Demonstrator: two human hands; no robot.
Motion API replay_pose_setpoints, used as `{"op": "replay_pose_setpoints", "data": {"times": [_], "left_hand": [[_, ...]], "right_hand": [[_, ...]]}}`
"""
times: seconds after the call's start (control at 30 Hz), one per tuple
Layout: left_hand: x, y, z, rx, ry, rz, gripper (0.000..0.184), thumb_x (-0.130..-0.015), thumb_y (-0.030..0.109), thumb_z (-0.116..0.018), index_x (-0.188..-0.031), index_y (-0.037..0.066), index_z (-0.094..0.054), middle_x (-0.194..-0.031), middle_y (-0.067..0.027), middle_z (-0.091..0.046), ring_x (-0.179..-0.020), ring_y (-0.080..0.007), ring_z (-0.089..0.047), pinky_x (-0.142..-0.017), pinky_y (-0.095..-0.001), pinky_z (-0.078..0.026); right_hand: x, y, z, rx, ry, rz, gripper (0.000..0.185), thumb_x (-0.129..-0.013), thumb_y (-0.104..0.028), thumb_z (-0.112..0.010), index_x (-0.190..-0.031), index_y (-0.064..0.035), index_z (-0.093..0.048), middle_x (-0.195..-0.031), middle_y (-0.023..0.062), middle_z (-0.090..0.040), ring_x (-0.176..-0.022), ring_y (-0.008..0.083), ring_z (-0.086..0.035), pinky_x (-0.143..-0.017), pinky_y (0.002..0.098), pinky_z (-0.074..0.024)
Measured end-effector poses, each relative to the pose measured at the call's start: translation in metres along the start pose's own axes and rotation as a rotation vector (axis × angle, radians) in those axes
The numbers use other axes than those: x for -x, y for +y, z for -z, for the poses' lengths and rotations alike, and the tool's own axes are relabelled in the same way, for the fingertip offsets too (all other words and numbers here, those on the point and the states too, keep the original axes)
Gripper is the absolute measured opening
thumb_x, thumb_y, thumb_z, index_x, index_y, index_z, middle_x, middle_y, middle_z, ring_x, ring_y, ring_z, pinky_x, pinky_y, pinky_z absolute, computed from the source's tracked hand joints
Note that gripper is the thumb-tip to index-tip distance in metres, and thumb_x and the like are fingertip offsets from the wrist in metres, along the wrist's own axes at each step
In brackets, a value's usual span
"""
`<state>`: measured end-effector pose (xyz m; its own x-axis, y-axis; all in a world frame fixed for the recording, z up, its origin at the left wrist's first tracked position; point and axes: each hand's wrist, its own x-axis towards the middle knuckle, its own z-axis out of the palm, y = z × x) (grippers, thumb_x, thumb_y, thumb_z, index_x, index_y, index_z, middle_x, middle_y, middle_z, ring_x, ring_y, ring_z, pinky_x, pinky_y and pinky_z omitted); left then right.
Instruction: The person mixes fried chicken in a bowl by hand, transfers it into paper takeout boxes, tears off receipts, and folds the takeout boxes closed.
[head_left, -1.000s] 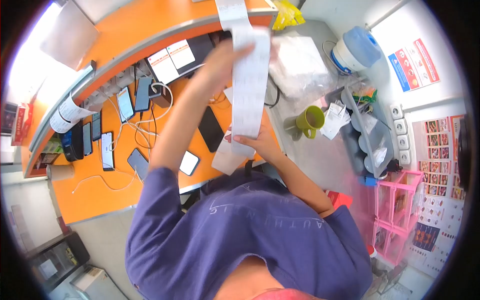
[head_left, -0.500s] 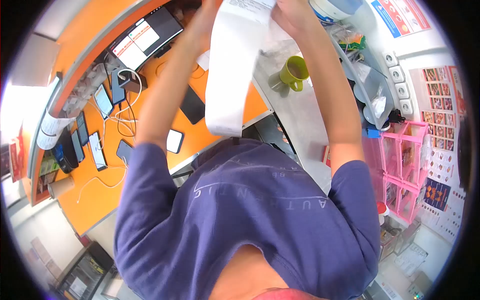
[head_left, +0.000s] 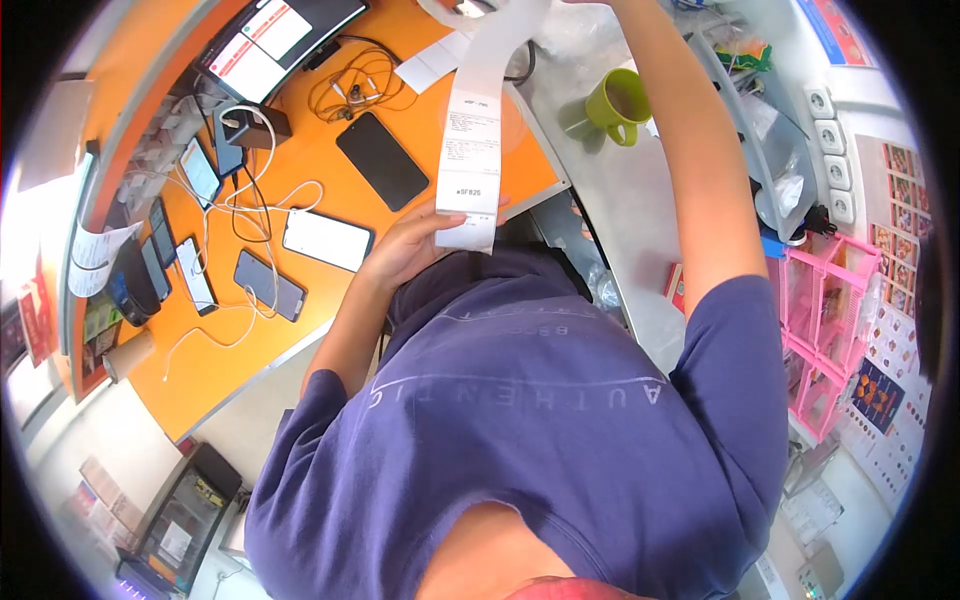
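Observation:
A long printed paper strip [head_left: 470, 150] hangs from the top edge down to my lap, curling into a loop at its upper end. Near its lower end, my left hand [head_left: 425, 238] pinches it, thumb lying across the print. My right arm reaches up past the green mug [head_left: 618, 106], and only a sliver of my right hand [head_left: 598, 3] shows at the top edge, near the upper part of the strip. Its fingers are cut off by the frame. On the orange desk [head_left: 330, 180], a black phone [head_left: 382, 160] lies left of the strip.
Several phones and tangled white cables [head_left: 265, 210] lie on the desk's left part, below a monitor [head_left: 268, 48]. The mug stands on the grey counter [head_left: 635, 200]. Farther right are a grey organizer [head_left: 752, 130], wall sockets [head_left: 832, 135] and a pink rack [head_left: 825, 320].
My left hand has come down from the top edge to the strip's lower end. My right hand has gone almost out of view at the top. The desk appears shifted in view.

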<state>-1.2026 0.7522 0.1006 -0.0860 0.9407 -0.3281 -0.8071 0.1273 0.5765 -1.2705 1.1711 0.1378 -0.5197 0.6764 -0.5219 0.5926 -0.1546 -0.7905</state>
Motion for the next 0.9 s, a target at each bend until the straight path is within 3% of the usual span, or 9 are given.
{"op": "replay_pose_setpoints", "data": {"times": [0.1, 0.2, 0.23, 0.3, 0.4, 0.5, 0.6, 0.7, 0.9], "left_hand": [[-0.013, -0.010, 0.020, -0.127, 0.117, 0.032, 0.056, -0.089, 0.009, -0.056, -0.139, 0.001, -0.032, -0.135, -0.0176, -0.049, -0.124, -0.0287, -0.050, -0.104, -0.0406, -0.039], [-0.023, -0.014, 0.026, -0.214, 0.203, 0.049, 0.054, -0.088, 0.005, -0.056, -0.138, 0.005, -0.035, -0.130, -0.0131, -0.053, -0.122, -0.0245, -0.051, -0.102, -0.0397, -0.040], [-0.026, -0.015, 0.027, -0.220, 0.224, 0.050, 0.054, -0.088, 0.004, -0.056, -0.137, 0.006, -0.036, -0.128, -0.0117, -0.054, -0.121, -0.0233, -0.051, -0.102, -0.0393, -0.040], [-0.030, -0.016, 0.033, -0.208, 0.206, 0.052, 0.052, -0.088, 0.004, -0.057, -0.136, 0.006, -0.038, -0.126, -0.0107, -0.055, -0.119, -0.0219, -0.052, -0.100, -0.0376, -0.041], [-0.032, -0.021, 0.038, -0.211, 0.302, 0.045, 0.044, -0.089, 0.006, -0.059, -0.131, 0.004, -0.046, -0.120, -0.0088, -0.058, -0.113, -0.0173, -0.055, -0.096, -0.0337, -0.043], [-0.033, -0.025, 0.047, -0.313, 0.432, -0.038, 0.029, -0.090, 0.011, -0.062, -0.117, 0.003, -0.055, -0.110, -0.0070, -0.062, -0.104, -0.0136, -0.058, -0.091, -0.0297, -0.046], [-0.032, -0.027, 0.048, -0.339, 0.505, -0.098, 0.017, -0.090, 0.012, -0.064, -0.103, 0.003, -0.059, -0.100, -0.0059, -0.065, -0.094, -0.0119, -0.061, -0.084, -0.0270, -0.048], [-0.030, -0.033, 0.049, -0.302, 0.535, -0.118, 0.014, -0.089, 0.010, -0.065, -0.099, 0.002, -0.059, -0.097, -0.0066, -0.066, -0.089, -0.0119, -0.063, -0.079, -0.0263, -0.050], [-0.033, -0.038, 0.041, -0.299, 0.549, -0.111, 0.015, -0.088, 0.008, -0.065, -0.101, 0.001, -0.059, -0.099, -0.0081, -0.066, -0.089, -0.0125, -0.063, -0.078, -0.0266, -0.051]], "right_hand": [[0.050, 0.036, -0.013, 0.338, 0.476, 0.592, 0.047, -0.087, -0.033, -0.063, -0.122, -0.0025, -0.053, -0.105, 0.0169, -0.063, -0.096, 0.0247, -0.062, -0.080, 0.0387, -0.0515], [0.152, 0.081, -0.042, 0.450, 0.086, 0.440, 0.035, -0.088, -0.028, -0.063, -0.113, -0.0049, -0.058, -0.091, 0.0101, -0.066, -0.081, 0.0189, -0.064, -0.073, 0.0339, -0.0513], [0.156, 0.132, -0.055, 0.422, 0.031, 0.607, 0.039, -0.085, -0.034, -0.066, -0.113, -0.0081, -0.056, -0.083, 0.0093, -0.064, -0.074, 0.0176, -0.061, -0.069, 0.0340, -0.0488], [0.191, 0.171, -0.072, 0.224, -0.286, 0.278, 0.034, -0.085, -0.024, -0.067, -0.110, -0.0065, -0.052, -0.082, 0.0091, -0.063, -0.076, 0.0153, -0.061, -0.069, 0.0305, -0.0485], [0.206, 0.208, -0.103, -0.415, -0.223, 0.253, 0.032, -0.079, -0.011, -0.072, -0.101, -0.0023, -0.050, -0.081, 0.0094, -0.061, -0.073, 0.0139, -0.059, -0.070, 0.0253, -0.0462], [0.211, 0.211, -0.110, -0.451, -0.175, 0.282, 0.027, -0.079, 0.000, -0.070, -0.095, -0.0037, -0.049, -0.082, 0.0079, -0.061, -0.071, 0.0103, -0.058, -0.067, 0.0208, -0.0446], [0.216, 0.211, -0.114, -0.472, -0.120, 0.214, 0.025, -0.077, -0.005, -0.073, -0.093, -0.0042, -0.054, -0.087, 0.0074, -0.060, -0.078, 0.0149, -0.059, -0.070, 0.0270, -0.0458], [0.231, 0.202, -0.109, 0.185, 0.272, 0.626, 0.023, -0.072, -0.007, -0.076, -0.093, -0.0072, -0.065, -0.095, 0.0074, -0.058, -0.088, 0.0190, -0.057, -0.073, 0.0305, -0.0465], [0.241, 0.214, -0.111, 0.315, 0.208, 0.788, 0.027, -0.066, -0.015, -0.076, -0.093, -0.0154, -0.072, -0.098, 0.0020, -0.058, -0.090, 0.0227, -0.052, -0.080, 0.0352, -0.0418]]}}
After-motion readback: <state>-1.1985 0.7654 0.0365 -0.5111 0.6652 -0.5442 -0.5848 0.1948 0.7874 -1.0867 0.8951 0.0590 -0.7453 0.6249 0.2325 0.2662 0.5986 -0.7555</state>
